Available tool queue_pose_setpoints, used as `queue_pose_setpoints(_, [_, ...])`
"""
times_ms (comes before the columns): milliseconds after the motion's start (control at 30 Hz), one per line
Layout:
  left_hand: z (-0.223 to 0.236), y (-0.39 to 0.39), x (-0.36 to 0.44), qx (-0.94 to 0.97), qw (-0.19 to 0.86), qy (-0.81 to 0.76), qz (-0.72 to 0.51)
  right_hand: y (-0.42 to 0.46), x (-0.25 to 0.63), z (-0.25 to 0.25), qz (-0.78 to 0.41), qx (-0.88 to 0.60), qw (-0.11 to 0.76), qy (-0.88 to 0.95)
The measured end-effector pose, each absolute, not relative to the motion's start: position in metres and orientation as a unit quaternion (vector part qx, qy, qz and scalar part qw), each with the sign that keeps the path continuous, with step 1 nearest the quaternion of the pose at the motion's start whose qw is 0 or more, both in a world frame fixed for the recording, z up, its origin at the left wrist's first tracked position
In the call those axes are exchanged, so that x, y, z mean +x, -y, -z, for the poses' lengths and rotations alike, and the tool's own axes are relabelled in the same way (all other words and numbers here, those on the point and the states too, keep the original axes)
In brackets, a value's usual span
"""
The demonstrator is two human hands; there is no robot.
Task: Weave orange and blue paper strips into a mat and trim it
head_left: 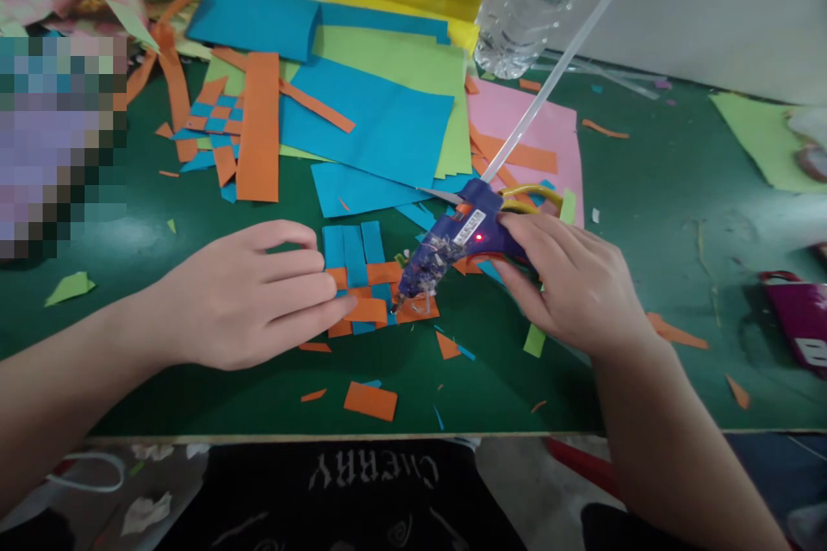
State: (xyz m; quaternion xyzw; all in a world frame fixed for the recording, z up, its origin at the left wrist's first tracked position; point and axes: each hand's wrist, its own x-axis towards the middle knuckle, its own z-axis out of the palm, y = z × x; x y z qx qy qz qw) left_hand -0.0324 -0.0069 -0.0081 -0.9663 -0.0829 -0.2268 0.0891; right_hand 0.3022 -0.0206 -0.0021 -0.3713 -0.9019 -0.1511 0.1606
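My right hand (pixel 575 275) is wrapped around the handle of a dark blue hot glue gun (pixel 475 224) with a red light on its side. A long clear glue stick (pixel 559 69) sticks out of its back end. The nozzle is crusted with paper bits and points down at a small woven piece of orange and blue paper strips (pixel 371 310). At the left edge of that weave my left hand (pixel 245 297) rests with bent fingers, fingertips pressing the strips against the table; its thumb is hidden. Yellow-handled scissors (pixel 530 194) lie partly behind the glue gun.
Blue paper sheets (pixel 368 116), green sheets, an orange strip (pixel 258 129) and another woven piece (pixel 216 120) lie at the back. A clear plastic bottle (pixel 517 26) stands near the wall. Paper scraps cover the green table (pixel 161 405). A purple object (pixel 801 318) sits far right.
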Motion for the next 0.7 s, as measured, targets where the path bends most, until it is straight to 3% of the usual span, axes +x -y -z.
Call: queue_pose_setpoints(700, [0.0016, 0.0049, -0.0307, -0.967, 0.104, 0.072, 0.223, 0.0193, 0.309, 0.0018, 0.149, -0.368, 0.172, 0.901])
